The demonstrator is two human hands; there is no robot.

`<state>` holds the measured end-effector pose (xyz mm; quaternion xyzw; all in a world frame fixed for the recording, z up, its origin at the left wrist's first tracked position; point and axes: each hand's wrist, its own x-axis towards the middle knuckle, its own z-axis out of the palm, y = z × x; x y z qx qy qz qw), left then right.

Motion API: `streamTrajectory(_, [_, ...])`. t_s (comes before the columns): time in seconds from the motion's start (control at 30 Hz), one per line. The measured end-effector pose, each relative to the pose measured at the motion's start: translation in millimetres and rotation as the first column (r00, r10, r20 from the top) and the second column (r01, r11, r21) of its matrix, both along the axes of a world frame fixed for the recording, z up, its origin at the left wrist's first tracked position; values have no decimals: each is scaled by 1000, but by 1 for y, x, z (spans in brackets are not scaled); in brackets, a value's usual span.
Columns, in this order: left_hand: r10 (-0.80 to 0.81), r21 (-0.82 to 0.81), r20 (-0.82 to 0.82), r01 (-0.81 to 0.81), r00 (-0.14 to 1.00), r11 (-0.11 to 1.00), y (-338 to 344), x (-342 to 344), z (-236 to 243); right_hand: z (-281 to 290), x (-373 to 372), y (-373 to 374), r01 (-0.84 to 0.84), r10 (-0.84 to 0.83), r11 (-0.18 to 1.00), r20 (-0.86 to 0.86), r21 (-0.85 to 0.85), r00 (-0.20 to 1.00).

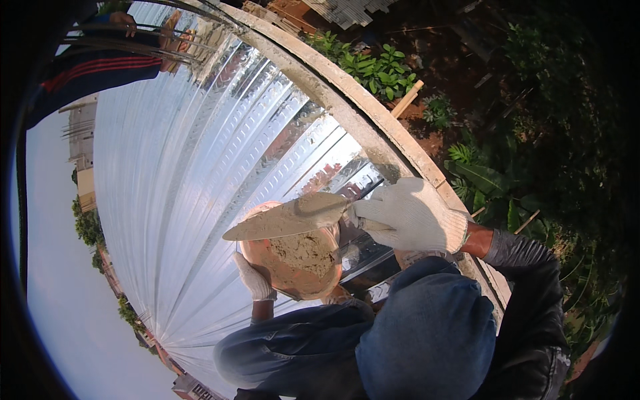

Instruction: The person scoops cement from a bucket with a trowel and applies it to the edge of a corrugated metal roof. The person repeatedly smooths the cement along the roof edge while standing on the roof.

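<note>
In its white knit glove, my right hand (pixel 415 215) is closed around the handle of a trowel (pixel 288 219). The blade points left, coated with grey-brown mortar, and passes over the far part of a pinkish-orange bucket (pixel 268 273). Wet mortar (pixel 303 256) lies inside the bucket, partly hidden under the blade. My left hand (pixel 254 276), also gloved, grips the bucket's left side; the fingertips are partly out of sight. The bucket sits just beyond my bent knees.
Shiny ribbed metal decking (pixel 220 153) spreads ahead and left. A mortar-smeared concrete edge (pixel 393 143) curves along the right, with plants (pixel 377 70) and soil lower down beyond it. At the far left, another person's striped leg (pixel 100 73) and hand (pixel 123 24) appear near dark bars.
</note>
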<state>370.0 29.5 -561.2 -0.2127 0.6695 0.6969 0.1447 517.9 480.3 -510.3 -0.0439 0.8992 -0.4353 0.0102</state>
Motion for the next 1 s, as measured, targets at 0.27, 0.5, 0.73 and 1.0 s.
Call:
streamTrajectory(0.27, [-19,-187,-61,7,998,982,0,-3,1,-90,-136,33,478,-478,879,23,4,878])
streamTrajectory(0.5, [-31,-222,-58,18,998,975,-7,-4,-3,-123,-217,-3,492,-501,865,104,102,859])
streamTrajectory(0.73, [38,-129,-15,-40,999,991,-3,-5,-7,-98,-172,-52,470,-488,873,234,132,841])
streamTrajectory(1.0, [28,-246,-64,-43,998,968,-9,-5,-4,-111,-108,-59,500,-510,853,40,153,859])
